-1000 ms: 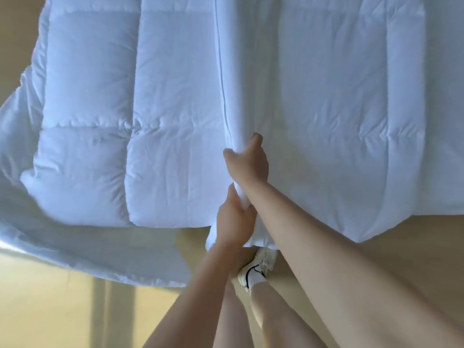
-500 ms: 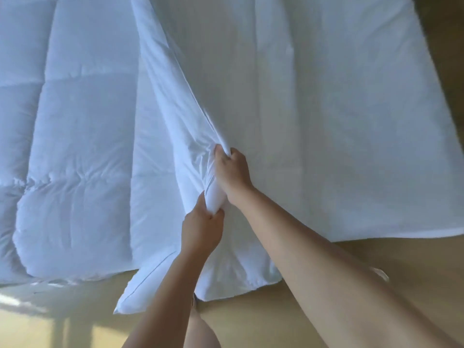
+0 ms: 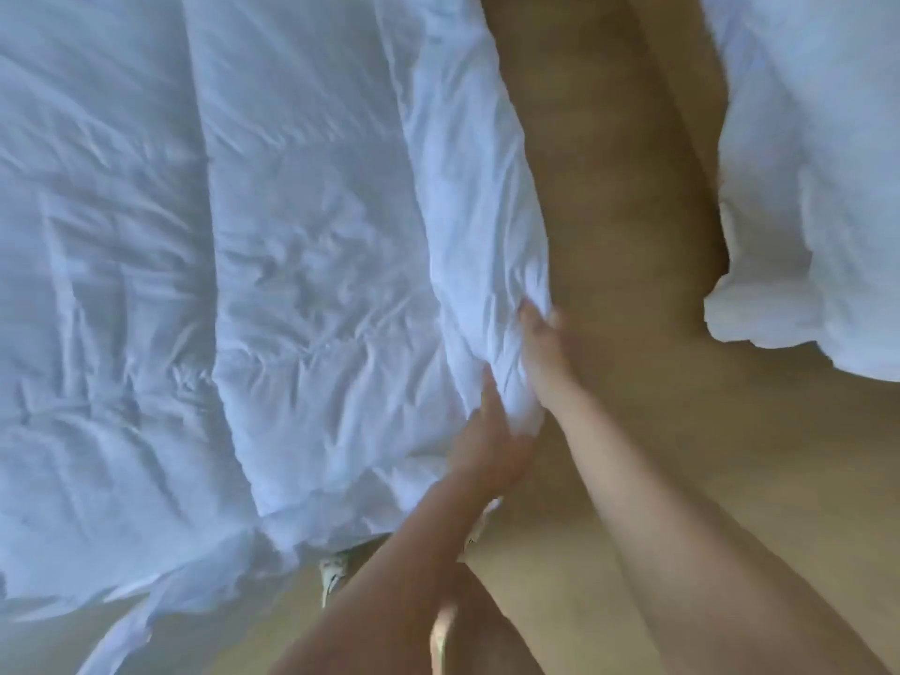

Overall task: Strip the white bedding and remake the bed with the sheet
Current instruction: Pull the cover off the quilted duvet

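Left hand and right hand each grip the bunched edge of the white bedding. The right hand is just beyond the left, at the left border of the bare floor strip. Half a second ago flat fabric spread to the right of the hands. Now all of it lies gathered left of the strip. A second white bundle lies right of the strip. Judgement: stripping is under way; remaking has not begun.

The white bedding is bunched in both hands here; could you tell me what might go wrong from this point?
1. The white bedding trails beside the shoe, so a step forward could tread on it or trip the person.
2. The left hand and right hand grip one narrow bunched edge close together; the loose bulk may drag across the floor or slip free.
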`<state>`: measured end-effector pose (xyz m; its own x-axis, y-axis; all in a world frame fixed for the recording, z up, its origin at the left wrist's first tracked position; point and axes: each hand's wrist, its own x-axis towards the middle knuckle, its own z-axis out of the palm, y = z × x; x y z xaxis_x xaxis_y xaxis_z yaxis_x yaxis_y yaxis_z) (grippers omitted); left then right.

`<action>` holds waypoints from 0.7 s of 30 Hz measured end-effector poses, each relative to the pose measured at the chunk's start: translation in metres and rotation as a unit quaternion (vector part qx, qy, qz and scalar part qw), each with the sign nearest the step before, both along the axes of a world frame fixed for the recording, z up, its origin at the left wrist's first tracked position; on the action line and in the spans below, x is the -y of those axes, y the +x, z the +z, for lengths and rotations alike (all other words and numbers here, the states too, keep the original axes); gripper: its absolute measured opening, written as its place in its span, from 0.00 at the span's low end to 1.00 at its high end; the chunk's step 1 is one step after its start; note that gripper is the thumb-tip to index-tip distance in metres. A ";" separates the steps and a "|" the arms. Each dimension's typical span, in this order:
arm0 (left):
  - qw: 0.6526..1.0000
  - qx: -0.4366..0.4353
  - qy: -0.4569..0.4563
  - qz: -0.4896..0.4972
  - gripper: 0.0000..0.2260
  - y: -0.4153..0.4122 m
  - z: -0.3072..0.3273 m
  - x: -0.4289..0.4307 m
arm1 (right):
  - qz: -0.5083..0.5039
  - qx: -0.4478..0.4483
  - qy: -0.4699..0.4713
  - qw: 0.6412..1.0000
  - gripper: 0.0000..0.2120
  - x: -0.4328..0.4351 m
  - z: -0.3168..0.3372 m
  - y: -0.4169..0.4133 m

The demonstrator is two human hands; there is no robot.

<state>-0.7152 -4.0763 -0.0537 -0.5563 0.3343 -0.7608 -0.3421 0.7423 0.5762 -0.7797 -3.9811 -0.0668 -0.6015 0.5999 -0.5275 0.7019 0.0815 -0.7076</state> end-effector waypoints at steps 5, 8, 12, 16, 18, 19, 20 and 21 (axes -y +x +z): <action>0.990 -0.014 0.020 0.138 0.24 -0.075 0.003 0.028 | 0.026 0.054 -0.156 0.986 0.09 -0.005 0.003 -0.018; 0.955 -0.035 0.061 0.289 0.24 -0.130 0.001 0.011 | 0.113 0.030 -0.221 0.968 0.16 -0.011 0.011 -0.023; 0.971 -0.043 -0.044 0.230 0.40 -0.195 -0.018 -0.029 | 0.206 0.113 -0.233 0.944 0.18 -0.031 0.008 -0.056; 0.980 0.019 -0.122 0.156 0.27 -0.241 -0.053 -0.055 | 0.271 0.199 -0.256 0.906 0.14 -0.060 -0.003 -0.110; 0.981 0.022 -0.134 0.136 0.22 -0.245 -0.066 -0.061 | 0.292 0.248 -0.256 0.888 0.14 -0.074 -0.011 -0.130; 0.982 0.019 -0.126 0.142 0.22 -0.242 -0.071 -0.063 | 0.289 0.262 -0.256 0.885 0.14 -0.080 -0.016 -0.140; 0.982 0.017 -0.108 0.155 0.23 -0.237 -0.074 -0.065 | 0.290 0.269 -0.247 0.885 0.16 -0.085 -0.020 -0.152; 0.982 0.019 -0.089 0.167 0.25 -0.232 -0.077 -0.067 | 0.303 0.271 -0.229 0.885 0.19 -0.090 -0.025 -0.166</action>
<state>-0.9468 -4.0089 -0.1306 -0.5822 -0.0017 -0.8131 -0.6020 0.6731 0.4296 -0.9458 -3.8907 -0.0923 -0.3232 -0.0972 -0.9413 0.8743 0.3500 -0.3363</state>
